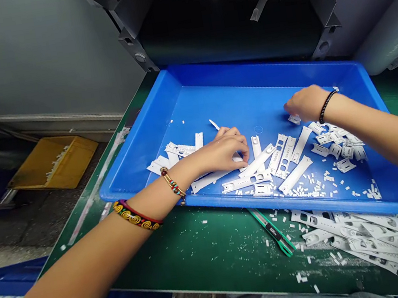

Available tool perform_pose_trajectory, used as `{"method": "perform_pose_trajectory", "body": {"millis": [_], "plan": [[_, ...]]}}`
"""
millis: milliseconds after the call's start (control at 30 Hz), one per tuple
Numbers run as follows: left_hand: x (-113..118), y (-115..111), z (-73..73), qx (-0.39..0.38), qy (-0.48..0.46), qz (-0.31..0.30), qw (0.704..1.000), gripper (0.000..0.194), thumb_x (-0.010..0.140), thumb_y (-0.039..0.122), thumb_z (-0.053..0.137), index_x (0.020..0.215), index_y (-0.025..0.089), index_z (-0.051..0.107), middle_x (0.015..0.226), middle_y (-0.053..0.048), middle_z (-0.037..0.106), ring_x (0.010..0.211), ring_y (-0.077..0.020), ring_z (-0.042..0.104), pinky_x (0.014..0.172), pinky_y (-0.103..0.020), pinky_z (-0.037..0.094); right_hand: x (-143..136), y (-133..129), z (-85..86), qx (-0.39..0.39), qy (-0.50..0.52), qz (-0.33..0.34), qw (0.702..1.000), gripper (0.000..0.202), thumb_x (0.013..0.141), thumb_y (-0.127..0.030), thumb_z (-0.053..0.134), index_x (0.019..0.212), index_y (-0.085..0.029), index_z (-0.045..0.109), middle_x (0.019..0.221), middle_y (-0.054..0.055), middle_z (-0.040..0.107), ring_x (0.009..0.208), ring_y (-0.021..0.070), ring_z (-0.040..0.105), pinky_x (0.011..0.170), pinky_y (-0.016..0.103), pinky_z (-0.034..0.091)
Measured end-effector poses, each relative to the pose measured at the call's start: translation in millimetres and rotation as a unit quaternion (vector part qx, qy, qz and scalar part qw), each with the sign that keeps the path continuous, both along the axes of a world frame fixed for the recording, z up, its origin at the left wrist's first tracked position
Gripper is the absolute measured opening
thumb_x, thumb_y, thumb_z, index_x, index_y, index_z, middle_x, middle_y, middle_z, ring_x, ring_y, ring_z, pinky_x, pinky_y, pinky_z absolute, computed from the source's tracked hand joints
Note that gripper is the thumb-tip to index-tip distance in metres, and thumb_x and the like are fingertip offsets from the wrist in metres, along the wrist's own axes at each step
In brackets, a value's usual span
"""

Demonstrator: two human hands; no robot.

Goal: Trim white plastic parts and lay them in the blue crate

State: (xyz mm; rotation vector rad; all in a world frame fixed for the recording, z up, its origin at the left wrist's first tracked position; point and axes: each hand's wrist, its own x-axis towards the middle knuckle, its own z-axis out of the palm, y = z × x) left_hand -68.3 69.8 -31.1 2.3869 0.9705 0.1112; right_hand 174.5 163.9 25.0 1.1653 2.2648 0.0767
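My left hand [226, 148] is in the blue tray [220, 90], fingers curled down around a white plastic piece [237, 158] that is mostly hidden by them. Long white plastic strips lie under and beside this hand, one of them a plain strip [257, 161] just to its right. Farther right, my right hand [307, 103] has its fingertips closed on a small white plastic clip [294, 119] low over the tray floor; the thumb is hidden. A heap of similar small clips [337, 142] lies below the right wrist.
A black conveyor belt [218, 30] slopes down behind the tray, carrying a few white parts. In front, a green utility knife [273, 233] lies on the green table [185, 252], with piled white strips [371, 237] to its right. A yellow bin [53, 162] sits low at left.
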Motion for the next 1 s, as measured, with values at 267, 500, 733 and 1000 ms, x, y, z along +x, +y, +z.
{"method": "perform_pose_trajectory", "body": {"millis": [267,500,733,1000], "plan": [[3.3,-2.4,4.6,-0.033,-0.001,0.007,0.999,0.033,0.073,0.054,0.076,0.084,0.023,0.071,0.095,-0.003,0.066,0.096,-0.0242,0.046,0.091,-0.036,0.028,-13.2,-24.0,11.4,-0.116,0.036,0.06,0.991,0.026,0.064,-0.026,0.081,0.087,-0.025,0.071,0.092,0.007,0.072,0.085,0.0289,0.064,0.064,0.036,0.044],[5.7,-2.2,-3.5,-0.089,-0.023,-0.007,0.996,0.03,0.079,0.05,0.07,0.081,0.021,0.065,0.091,-0.003,0.066,0.1,-0.0239,0.049,0.092,-0.037,0.032,-27.5,-35.9,-11.5,-0.158,0.003,0.117,0.981,0.016,0.064,-0.017,0.077,0.079,-0.019,0.069,0.092,0.007,0.071,0.078,0.0234,0.065,0.056,0.028,0.035],[4.3,0.1,9.7,-0.119,-0.152,0.078,0.978,0.015,0.085,0.035,0.057,0.082,0.02,0.055,0.089,-0.004,0.063,0.087,-0.0178,0.057,0.083,-0.034,0.045,-9.8,-12.6,3.5,-0.263,0.196,0.108,0.939,0.011,0.078,-0.027,0.063,0.087,-0.021,0.061,0.08,0.003,0.067,0.071,0.0192,0.061,0.061,0.029,0.041],[-0.6,-6.4,23.8,-0.181,-0.258,0.133,0.94,0.019,0.084,0.033,0.051,0.097,0.021,0.045,0.088,-0.004,0.062,0.078,-0.0149,0.063,0.074,-0.032,0.053,-20.4,-28.7,20.6,-0.37,0.488,0.066,0.787,0.026,0.076,-0.03,0.062,0.1,-0.022,0.055,0.1,0.004,0.065,0.088,0.0179,0.06,0.075,0.031,0.05]]}}
